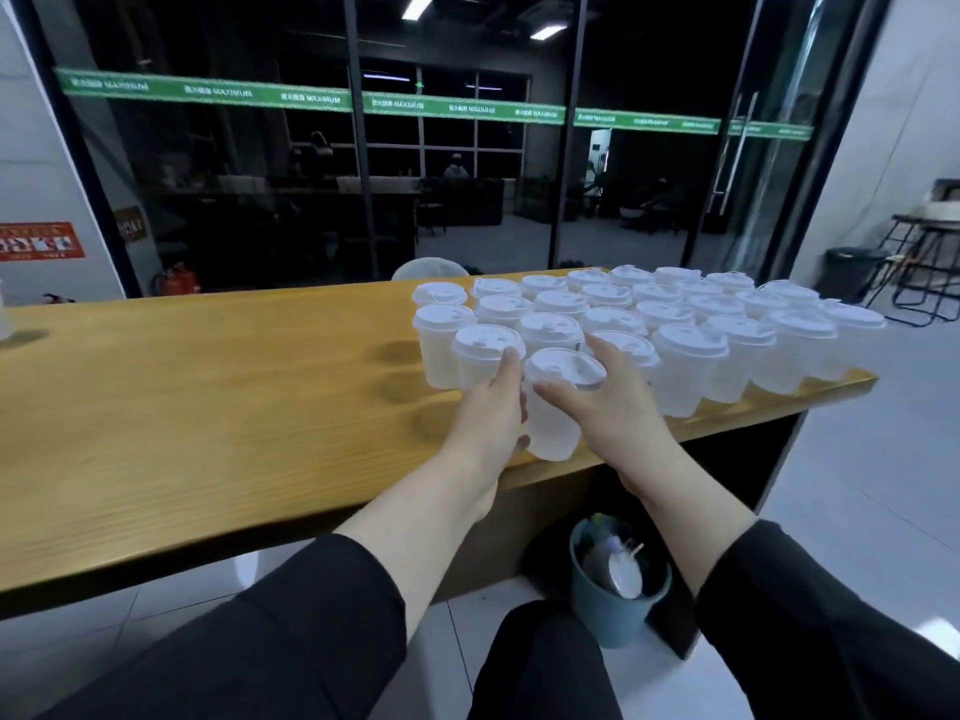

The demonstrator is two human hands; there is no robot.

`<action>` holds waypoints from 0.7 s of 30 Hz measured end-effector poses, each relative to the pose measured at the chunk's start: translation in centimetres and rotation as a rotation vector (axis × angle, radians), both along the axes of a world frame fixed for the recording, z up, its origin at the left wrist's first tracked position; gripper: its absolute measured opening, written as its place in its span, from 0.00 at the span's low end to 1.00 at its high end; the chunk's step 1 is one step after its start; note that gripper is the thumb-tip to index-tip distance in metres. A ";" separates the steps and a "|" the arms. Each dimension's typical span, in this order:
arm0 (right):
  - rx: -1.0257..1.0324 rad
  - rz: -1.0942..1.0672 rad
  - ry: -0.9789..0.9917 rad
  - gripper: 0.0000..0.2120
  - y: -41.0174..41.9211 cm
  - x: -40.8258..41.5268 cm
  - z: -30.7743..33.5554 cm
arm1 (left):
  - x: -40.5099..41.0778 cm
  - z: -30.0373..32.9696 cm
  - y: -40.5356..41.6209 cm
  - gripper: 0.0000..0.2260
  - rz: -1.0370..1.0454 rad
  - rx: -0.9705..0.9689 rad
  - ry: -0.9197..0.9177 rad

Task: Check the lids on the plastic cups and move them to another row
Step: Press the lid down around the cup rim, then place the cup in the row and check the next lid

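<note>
The single head-worn view looked forward and down from just in front of the counter (208,407), close above its near edge, facing the glass wall (311,174) beyond it.

We count many translucent white plastic cups (680,366), all with white lids (688,339) on, upright in tight rows at the table's right end. One lidded cup (553,423) stands nearest, tilted toward us at the table's near edge.
</note>
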State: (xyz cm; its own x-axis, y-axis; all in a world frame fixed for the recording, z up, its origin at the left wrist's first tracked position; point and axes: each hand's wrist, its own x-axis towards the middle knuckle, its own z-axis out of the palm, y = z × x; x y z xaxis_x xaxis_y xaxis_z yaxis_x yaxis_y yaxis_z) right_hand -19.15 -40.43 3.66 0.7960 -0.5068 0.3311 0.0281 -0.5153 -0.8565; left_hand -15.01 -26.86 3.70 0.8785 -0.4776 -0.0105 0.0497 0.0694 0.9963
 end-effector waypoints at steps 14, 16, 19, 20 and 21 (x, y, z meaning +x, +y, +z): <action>0.074 -0.192 -0.113 0.30 0.6 -0.5 -3.9 | -1.4 0.8 0.2 0.25 0.010 -0.119 0.170; 0.077 -0.184 -0.119 0.27 0.6 -1.0 -3.8 | -1.6 0.9 0.5 0.24 -0.006 -0.119 0.152; 0.029 -0.224 -0.206 0.14 0.9 -2.2 -3.3 | -1.7 1.3 1.6 0.23 0.065 -0.090 0.088; 0.007 -0.219 -0.246 0.11 1.4 -2.4 -3.0 | -1.5 1.3 2.1 0.24 0.108 -0.069 0.050; -0.009 -0.195 -0.277 0.08 2.0 -2.5 -2.5 | -1.2 1.5 2.8 0.25 0.154 -0.049 0.009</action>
State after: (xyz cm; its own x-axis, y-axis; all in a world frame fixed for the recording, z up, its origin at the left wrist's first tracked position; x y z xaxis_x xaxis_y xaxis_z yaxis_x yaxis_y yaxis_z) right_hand -21.67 -38.41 1.17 0.5633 -0.6366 0.5268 0.1597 -0.5416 -0.8253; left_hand -16.22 -24.04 5.19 0.9412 -0.3378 0.0012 0.0436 0.1252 0.9912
